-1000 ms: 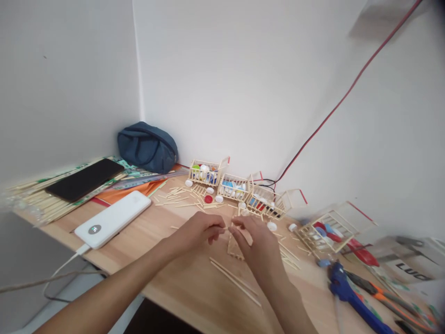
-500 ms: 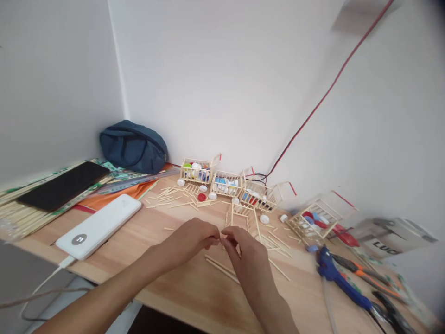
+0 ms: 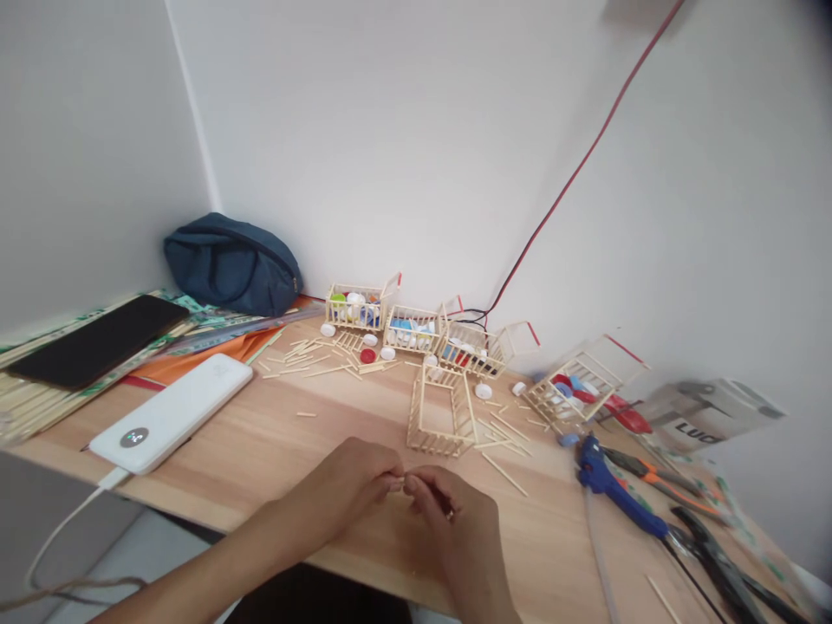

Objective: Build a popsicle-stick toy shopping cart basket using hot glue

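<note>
My left hand and my right hand meet fingertip to fingertip over the front of the wooden table. Both are closed in a pinch. A small pale bit shows between the fingertips, too small to name. Just beyond them stands an open rectangular frame of thin wooden sticks with slatted sides. Loose cut sticks lie to its right, and more short sticks are heaped farther back on the left.
Several small stick carts filled with bottle caps line the wall. To the right lie a blue glue gun, orange-handled pliers and black-handled pliers. At left are a white power bank, a black phone and a blue pouch.
My joined hands have moved toward the table's near edge, uncovering the stick frame. The two long sticks formerly beside my right hand no longer show. The view has shifted slightly.
</note>
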Tool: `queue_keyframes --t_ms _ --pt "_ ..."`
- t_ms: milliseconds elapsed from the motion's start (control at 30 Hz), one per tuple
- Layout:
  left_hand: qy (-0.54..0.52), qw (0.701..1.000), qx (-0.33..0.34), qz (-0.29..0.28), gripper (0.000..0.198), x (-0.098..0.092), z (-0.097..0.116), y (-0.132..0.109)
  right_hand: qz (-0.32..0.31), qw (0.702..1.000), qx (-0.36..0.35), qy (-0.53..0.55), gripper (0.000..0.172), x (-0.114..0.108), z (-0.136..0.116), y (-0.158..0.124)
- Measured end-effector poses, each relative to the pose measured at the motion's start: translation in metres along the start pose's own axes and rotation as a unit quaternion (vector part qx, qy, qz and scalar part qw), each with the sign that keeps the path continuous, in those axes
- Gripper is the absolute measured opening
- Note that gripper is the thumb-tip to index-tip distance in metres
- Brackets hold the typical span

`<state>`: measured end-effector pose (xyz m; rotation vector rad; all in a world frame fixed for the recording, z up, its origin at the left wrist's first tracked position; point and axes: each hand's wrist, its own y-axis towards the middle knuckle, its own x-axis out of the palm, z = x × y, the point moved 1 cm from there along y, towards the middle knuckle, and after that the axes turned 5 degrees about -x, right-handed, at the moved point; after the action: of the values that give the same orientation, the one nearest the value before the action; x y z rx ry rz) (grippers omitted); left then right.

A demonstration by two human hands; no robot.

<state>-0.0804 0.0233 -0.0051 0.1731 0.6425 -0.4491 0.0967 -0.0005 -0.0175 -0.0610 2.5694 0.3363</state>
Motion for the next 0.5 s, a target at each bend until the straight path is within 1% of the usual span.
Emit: queue_keyframes --t_ms 100,233,400,500 --pt "-0.006 1.000 -0.003 0.012 0.025 0.005 -0.001 -0.006 0.004 1.000 0.008 0.003 0.028 0.005 0.001 -0.007" --pt "-0.014 1.000 -0.012 0.007 0.024 0.005 0.005 -0.016 -0.023 0.999 0.006 -0.026 0.036 0.009 -0.004 -0.015" --pt "0.020 0.999 -0.001 0.025 0.024 -0.010 0.017 -0.029 0.002 0.999 -0.009 -0.034 0.040 0.001 -0.005 -0.019" --pt "0.001 0.998 -0.038 0.043 0.021 -0.021 0.020 -0.036 0.017 1.000 -0.003 -0.004 0.042 -0.002 -0.004 -0.021"
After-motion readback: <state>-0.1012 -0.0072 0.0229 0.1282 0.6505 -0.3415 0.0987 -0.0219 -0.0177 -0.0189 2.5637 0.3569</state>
